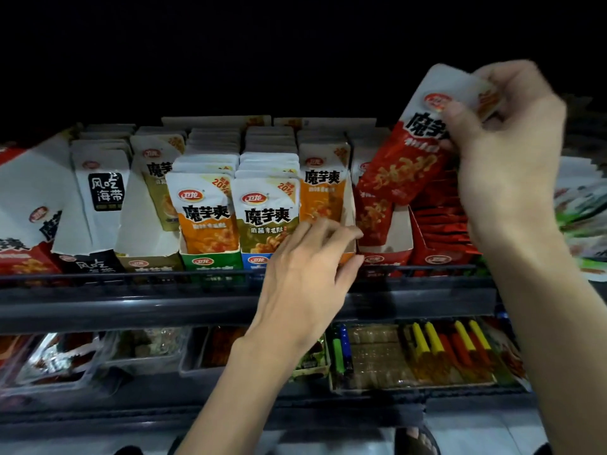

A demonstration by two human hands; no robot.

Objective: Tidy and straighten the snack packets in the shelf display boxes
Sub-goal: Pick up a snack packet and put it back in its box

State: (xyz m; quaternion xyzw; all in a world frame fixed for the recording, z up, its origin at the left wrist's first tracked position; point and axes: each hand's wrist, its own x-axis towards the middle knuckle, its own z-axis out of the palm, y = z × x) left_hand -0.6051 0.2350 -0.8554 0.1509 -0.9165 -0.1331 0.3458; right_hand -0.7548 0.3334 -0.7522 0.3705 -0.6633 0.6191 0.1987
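Snack packets (323, 188) sat in a row of display boxes on the upper shelf (131, 302); task looked roughly mid-way. Looked done: the two middle rows, the orange-fronted packets (205, 208) and the olive-fronted packets (267, 211), stood upright, faces forward, packed tight. In hand: the right hand (502, 152) gripped one red packet (404, 159) by its white top end, fingers curled round it, packet tilted and lifted above the red box (384, 254). The left hand (305, 277) had its fingers curled over the front lip of the orange box (348, 208) just beside, thumb on the box front, probably bracing it. Left to do, my read: seat the red packet in its row; the far-right red packets (440, 224) lay slumped almost flat; the black-and-white packets (101, 188) at left leaned back with a gap in front. The lower-shelf trays (410, 353) looked mixed; couldn't tell if they were in scope.
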